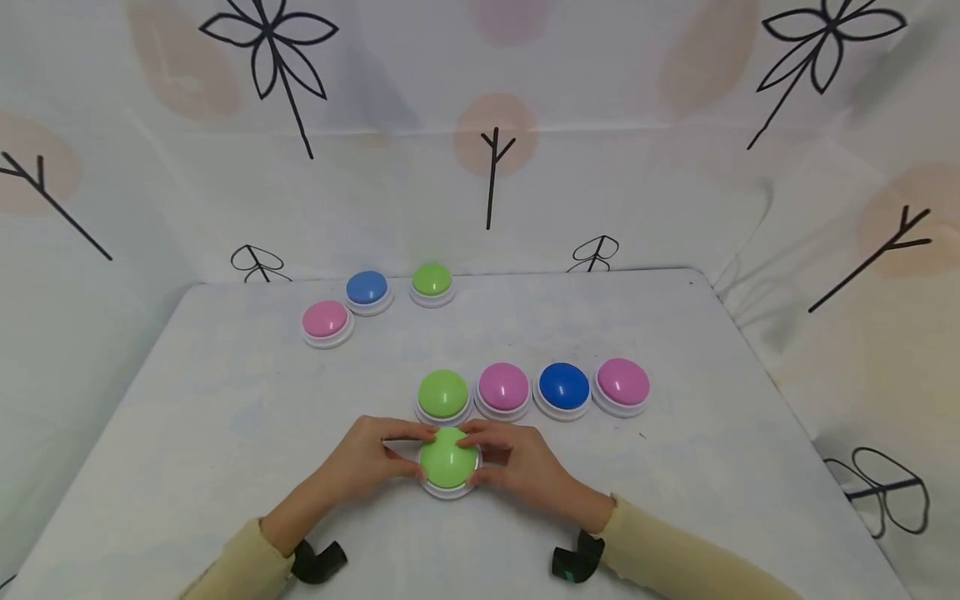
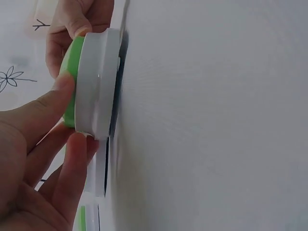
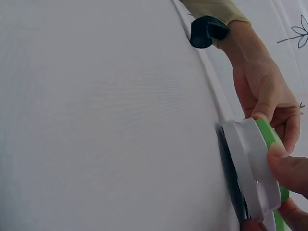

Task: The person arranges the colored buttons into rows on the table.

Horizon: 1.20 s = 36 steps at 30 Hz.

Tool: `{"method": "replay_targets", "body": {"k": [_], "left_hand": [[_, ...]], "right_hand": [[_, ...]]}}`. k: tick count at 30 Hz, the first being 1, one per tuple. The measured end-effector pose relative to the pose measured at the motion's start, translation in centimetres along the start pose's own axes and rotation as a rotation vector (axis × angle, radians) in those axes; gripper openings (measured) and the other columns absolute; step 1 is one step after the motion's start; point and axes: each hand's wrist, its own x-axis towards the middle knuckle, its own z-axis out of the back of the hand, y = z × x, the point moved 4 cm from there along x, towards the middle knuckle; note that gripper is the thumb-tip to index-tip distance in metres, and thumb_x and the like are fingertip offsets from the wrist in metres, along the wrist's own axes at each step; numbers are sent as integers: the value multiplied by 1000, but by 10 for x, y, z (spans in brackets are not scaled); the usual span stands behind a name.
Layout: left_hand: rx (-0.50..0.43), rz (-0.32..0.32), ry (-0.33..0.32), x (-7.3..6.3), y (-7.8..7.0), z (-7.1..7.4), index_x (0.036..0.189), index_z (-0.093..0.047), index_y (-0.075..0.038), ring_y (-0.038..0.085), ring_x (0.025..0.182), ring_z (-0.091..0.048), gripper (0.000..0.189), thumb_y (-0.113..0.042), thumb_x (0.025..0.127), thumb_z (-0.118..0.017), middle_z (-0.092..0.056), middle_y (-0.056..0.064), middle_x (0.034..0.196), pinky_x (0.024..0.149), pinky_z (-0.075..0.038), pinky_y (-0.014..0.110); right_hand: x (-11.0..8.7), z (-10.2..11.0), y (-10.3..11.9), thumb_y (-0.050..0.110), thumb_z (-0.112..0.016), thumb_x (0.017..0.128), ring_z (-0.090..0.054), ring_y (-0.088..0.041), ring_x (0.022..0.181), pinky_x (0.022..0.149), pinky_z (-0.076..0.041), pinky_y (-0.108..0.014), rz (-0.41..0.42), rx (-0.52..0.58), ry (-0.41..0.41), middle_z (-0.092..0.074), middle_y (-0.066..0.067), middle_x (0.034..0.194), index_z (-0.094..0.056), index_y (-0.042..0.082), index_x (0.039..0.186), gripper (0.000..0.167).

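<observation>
Left grip (image 1: 364,457), right grip (image 1: 525,463): green button (image 1: 448,462) between

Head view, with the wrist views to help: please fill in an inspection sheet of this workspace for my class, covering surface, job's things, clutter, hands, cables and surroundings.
Surface: white table, a few small dark specks.
Job's things: held green button; behind it, a row of near green button, middle pink button, near blue button, end pink button; farther back, far pink button, far blue button, far green button.
Clutter: nothing seen.
Hands: left hand and right hand grip the held green button from opposite sides.
Cables: nothing seen.
Surroundings: white backdrop with plant drawings.
</observation>
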Motion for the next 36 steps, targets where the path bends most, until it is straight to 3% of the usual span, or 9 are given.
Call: {"method": "replay_targets", "body": {"k": [5, 10, 18, 36], "left_hand": [[37, 25, 26, 2, 1, 0, 115, -75, -16, 15, 113, -64, 43, -21, 74, -89, -70, -6, 121, 74, -58, 25], [40, 65, 35, 5, 0, 2, 116, -74, -17, 16, 116, -63, 44, -16, 75, -88, -68, -8, 124, 76, -57, 23], [60, 56, 65, 7, 1, 5, 118, -73, -16, 16, 115, -62, 43, -14, 77, -86, -67, -7, 126, 79, -56, 23], [59, 24, 114, 9, 5, 12, 122, -72, -18, 15, 116, -62, 45, -16, 79, -85, -67, -9, 125, 82, -56, 27]], "right_hand": [[3, 0, -2, 14, -87, 77, -60, -10, 118, 97, -49, -26, -36, -32, -6, -64, 9, 129, -73, 19, 118, 43], [6, 1, -2, 12, -86, 77, -59, -10, 121, 98, -49, -28, -43, -72, -22, -64, 7, 131, -73, 18, 118, 43], [9, -1, -2, 10, -86, 77, -59, -9, 121, 99, -49, -27, -56, -93, -27, -63, 7, 132, -73, 17, 119, 45], [11, -2, -4, 21, -83, 83, -59, -9, 120, 97, -49, -24, -39, -81, 43, -60, 11, 136, -71, 20, 125, 44]]}}
